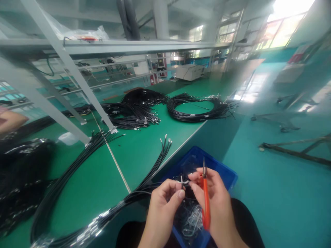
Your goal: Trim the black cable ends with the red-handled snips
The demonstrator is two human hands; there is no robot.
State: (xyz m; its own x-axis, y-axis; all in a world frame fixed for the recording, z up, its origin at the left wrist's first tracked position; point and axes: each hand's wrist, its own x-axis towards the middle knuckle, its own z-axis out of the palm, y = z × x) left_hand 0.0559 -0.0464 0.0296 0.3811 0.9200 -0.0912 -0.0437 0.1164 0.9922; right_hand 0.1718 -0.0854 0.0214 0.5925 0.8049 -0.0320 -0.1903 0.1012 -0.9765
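Low in the middle, my left hand (pixel 165 201) pinches the end of a black cable (pixel 144 190), part of the bundle to its left. Close by on the right, my right hand (pixel 217 193) keeps orange-handled snips (pixel 206 203) in its palm, blades pointing up. The thumb and forefinger of that hand reach to the cable's stripped end (pixel 182 181), where pale strands show. Exact finger contact there is too small to make out. Beneath both hands stands a blue bin (pixel 230 174) with clear and dark scraps (pixel 192 220) inside.
A green-topped bench (pixel 124 155) carries a coiled black cable bundle (pixel 191 117) and cable piles (pixel 139 103). A cable bundle (pixel 69 168) loops at left. White shelf posts (pixel 74 69) rise from the bench. Another person's arm (pixel 11 120) shows at far left.
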